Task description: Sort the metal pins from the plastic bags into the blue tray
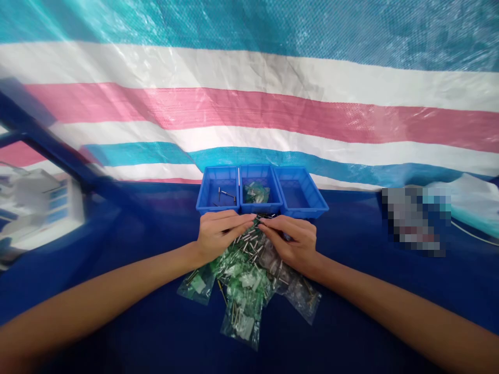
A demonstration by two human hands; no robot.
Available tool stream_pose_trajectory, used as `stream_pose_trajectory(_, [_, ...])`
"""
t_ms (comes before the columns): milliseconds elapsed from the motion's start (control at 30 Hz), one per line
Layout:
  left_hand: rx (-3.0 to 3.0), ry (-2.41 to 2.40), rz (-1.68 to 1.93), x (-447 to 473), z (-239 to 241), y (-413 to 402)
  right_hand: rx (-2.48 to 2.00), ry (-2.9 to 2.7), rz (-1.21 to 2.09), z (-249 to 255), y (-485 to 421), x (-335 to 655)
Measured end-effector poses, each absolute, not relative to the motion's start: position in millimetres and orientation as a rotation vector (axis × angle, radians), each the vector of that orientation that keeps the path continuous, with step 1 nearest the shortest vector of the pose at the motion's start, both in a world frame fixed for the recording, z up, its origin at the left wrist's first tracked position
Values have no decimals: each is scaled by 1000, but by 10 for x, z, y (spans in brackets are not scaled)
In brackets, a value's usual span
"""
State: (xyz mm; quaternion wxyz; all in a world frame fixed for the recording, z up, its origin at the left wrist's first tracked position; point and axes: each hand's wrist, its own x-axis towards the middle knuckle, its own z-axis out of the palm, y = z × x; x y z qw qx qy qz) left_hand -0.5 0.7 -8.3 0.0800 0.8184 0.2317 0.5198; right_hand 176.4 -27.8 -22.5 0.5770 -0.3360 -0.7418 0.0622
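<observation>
My left hand (219,234) and my right hand (295,238) meet over a heap on the blue table, fingertips close together. The fingers of both are closed in a pinch; whatever lies between them is too small to make out. Beneath and between them is a pile of thin metal pins or screws (254,250), loose among small clear and green plastic bags (244,291). One clear bag (311,306) sticks out at the right of the heap, and another bag (200,288) at its left.
Just beyond my hands stand three blue bins side by side. The left bin (206,195) holds a few metal pins, the middle bin (260,209) a greenish bag; the right bin (306,212) shows its bare floor. A striped tarp (273,109) hangs behind. White equipment (50,208) stands left.
</observation>
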Motion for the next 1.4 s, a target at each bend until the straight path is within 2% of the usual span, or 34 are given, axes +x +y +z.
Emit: stream_pose_trajectory(1400, [2499, 657, 1537, -5, -93, 0, -844, -1771, 165, -188, -280, 1748])
